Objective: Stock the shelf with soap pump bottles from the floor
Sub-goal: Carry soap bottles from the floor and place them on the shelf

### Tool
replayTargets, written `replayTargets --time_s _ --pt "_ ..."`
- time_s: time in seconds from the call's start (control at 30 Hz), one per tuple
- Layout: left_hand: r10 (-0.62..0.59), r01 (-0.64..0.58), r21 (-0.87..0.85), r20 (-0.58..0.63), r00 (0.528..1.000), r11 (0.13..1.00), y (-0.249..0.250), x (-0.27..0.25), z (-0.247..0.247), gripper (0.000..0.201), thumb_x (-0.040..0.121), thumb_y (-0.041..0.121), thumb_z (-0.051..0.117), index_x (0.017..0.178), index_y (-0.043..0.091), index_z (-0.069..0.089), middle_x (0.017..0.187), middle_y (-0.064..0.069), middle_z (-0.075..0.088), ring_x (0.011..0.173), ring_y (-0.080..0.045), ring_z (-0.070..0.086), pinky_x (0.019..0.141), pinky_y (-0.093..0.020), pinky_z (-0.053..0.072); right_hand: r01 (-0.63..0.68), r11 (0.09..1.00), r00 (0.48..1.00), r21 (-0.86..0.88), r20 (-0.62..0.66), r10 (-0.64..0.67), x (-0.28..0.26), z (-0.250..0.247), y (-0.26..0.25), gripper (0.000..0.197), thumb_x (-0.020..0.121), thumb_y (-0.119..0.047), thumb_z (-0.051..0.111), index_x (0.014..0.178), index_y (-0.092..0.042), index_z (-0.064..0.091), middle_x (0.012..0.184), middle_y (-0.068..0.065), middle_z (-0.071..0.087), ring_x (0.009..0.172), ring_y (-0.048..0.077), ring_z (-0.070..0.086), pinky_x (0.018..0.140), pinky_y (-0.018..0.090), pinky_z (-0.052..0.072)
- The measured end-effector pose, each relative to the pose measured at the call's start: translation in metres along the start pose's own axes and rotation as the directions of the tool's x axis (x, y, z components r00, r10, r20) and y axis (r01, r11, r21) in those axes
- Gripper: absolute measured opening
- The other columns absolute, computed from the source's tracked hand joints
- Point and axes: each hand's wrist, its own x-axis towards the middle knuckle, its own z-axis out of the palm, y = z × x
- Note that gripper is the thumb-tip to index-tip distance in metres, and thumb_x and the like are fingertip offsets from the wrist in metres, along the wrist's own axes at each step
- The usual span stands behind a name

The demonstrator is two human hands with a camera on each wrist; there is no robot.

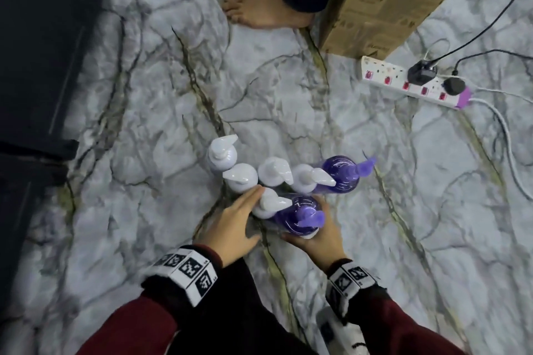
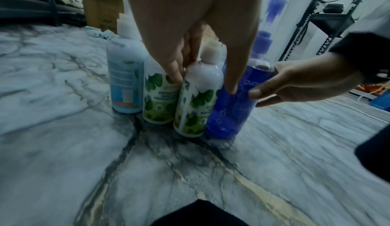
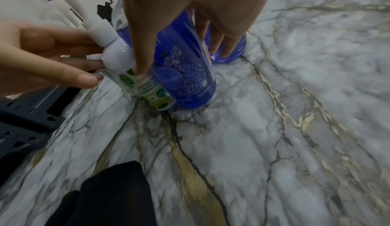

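Cluster of soap pump bottles standing on marble floor (image 1: 144,112), touching one another: four white ones plus a second purple bottle (image 1: 341,173) at the far right. Left hand (image 1: 230,222) reaching in, fingers mostly straight, fingertips (image 2: 175,74) wedged between two green-label white bottles, thumb (image 2: 230,86) against the near purple bottle; nearest white bottle (image 2: 197,101) tilted, only loosely pinched. Right hand (image 1: 317,236) wrapped around near purple bottle (image 1: 297,215), fingers curled behind, thumb in front; looks like a firm hold.

Risks, as judgement: packed bottles, so lifting either one likely to knock neighbours over, domino style. Tilted white bottle could slip from the weak pinch. Pump heads sticking out, could snag on each other. Power strip (image 1: 409,83) and cables on the floor nearby: trip or spill hazard. Cardboard box (image 1: 383,0) and someone's bare foot (image 1: 259,11) beyond. Dark shelf edge (image 1: 34,66) at left, not yet stocked in view.
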Motion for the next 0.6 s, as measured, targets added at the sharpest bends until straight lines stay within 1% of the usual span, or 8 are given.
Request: replayTargets --time_s 0.07,0.1,0.2,0.27,0.33,0.43,0.53,0.6 --pt "-0.025 0.024 -0.033 -0.057 0.998 0.999 -0.003 0.002 0.006 0.084 0.067 0.013 0.074 0.141 0.033 0.039 0.144 0.014 0.043 0.127 -0.014 0.046 0.103 -0.023 0.037 -0.006 1.000 1.000 0.016 -0.008 0.006 0.001 0.001 0.001 0.083 0.043 -0.040 0.089 0.114 -0.042 0.045 0.118 -0.009 0.060 0.106 0.010 0.061 0.090 0.040 0.050" --pt "-0.025 0.021 -0.039 -0.092 0.995 0.999 -0.004 0.003 0.009 0.083 0.066 0.010 0.075 0.140 0.030 0.042 0.141 0.013 0.047 0.124 -0.012 0.048 0.100 -0.018 0.036 -0.004 1.000 1.000 0.025 -0.012 0.004 0.001 0.001 0.001 0.080 0.044 -0.038 0.088 0.111 -0.046 0.046 0.116 -0.009 0.060 0.105 0.009 0.061 0.090 0.037 0.050" --pt "-0.010 -0.002 -0.072 -0.167 0.986 0.997 -0.004 0.006 0.014 0.080 0.063 0.000 0.075 0.135 0.022 0.050 0.133 0.000 0.057 0.119 -0.007 0.042 0.091 0.003 0.025 0.001 0.999 1.000 0.047 -0.012 -0.001 0.001 0.000 -0.003 0.075 0.041 -0.041 0.083 0.102 -0.058 0.044 0.115 -0.011 0.057 0.102 -0.004 0.057 0.085 0.015 0.045" --pt "-0.013 -0.005 -0.095 -0.187 0.982 0.995 0.000 0.009 0.015 0.078 0.063 -0.002 0.075 0.134 0.019 0.051 0.130 -0.005 0.059 0.122 -0.006 0.031 0.085 0.013 0.017 -0.009 0.998 1.000 0.066 -0.011 0.010 0.000 -0.001 -0.006 0.073 0.037 -0.044 0.079 0.101 -0.050 0.045 0.112 -0.013 0.055 0.097 -0.014 0.054 0.079 0.003 0.041" --pt "-0.051 0.030 -0.128 -0.158 0.986 0.991 0.004 0.012 0.014 0.074 0.069 0.003 0.075 0.135 0.024 0.050 0.130 -0.002 0.059 0.121 -0.005 0.031 0.080 0.013 0.017 -0.020 0.996 1.000 0.083 0.001 0.020 0.000 -0.002 -0.005 0.071 0.037 -0.043 0.079 0.099 -0.047 0.046 0.109 -0.015 0.055 0.093 -0.016 0.054 0.077 0.003 0.041" --pt "-0.105 0.094 -0.159 -0.061 0.993 0.983 0.004 0.019 0.013 0.068 0.075 0.013 0.074 0.136 0.029 0.047 0.131 0.002 0.058 0.120 -0.010 0.046 0.081 0.004 0.020 -0.057 0.997 0.998 0.047 0.019 0.057 -0.001 -0.004 -0.001 0.075 0.038 -0.040 0.084 0.098 -0.060 0.043 0.109 -0.020 0.056 0.094 -0.013 0.055 0.081 0.012 0.043" --pt "-0.129 0.127 -0.154 -0.007 0.992 0.980 -0.002 0.026 0.015 0.067 0.075 0.014 0.075 0.135 0.026 0.048 0.131 0.003 0.058 0.121 -0.013 0.048 0.080 0.003 0.019 -0.120 0.993 0.990 0.020 0.076 0.118 0.001 -0.007 0.005 0.075 0.049 -0.019 0.092 0.100 -0.046 0.043 0.105 -0.019 0.054 0.091 -0.008 0.055 0.074 0.008 0.041" --pt "-0.143 0.146 -0.159 0.032 0.989 0.976 -0.006 0.032 0.020 0.068 0.074 0.013 0.077 0.134 0.024 0.048 0.128 0.002 0.058 0.120 -0.015 0.051 0.081 -0.001 0.024 -0.179 0.984 0.979 0.010 0.104 0.177 0.005 -0.006 0.010 0.071 0.055 -0.012 0.090 0.105 -0.034 0.046 0.102 -0.017 0.054 0.089 -0.002 0.056 0.067 0.005 0.042"
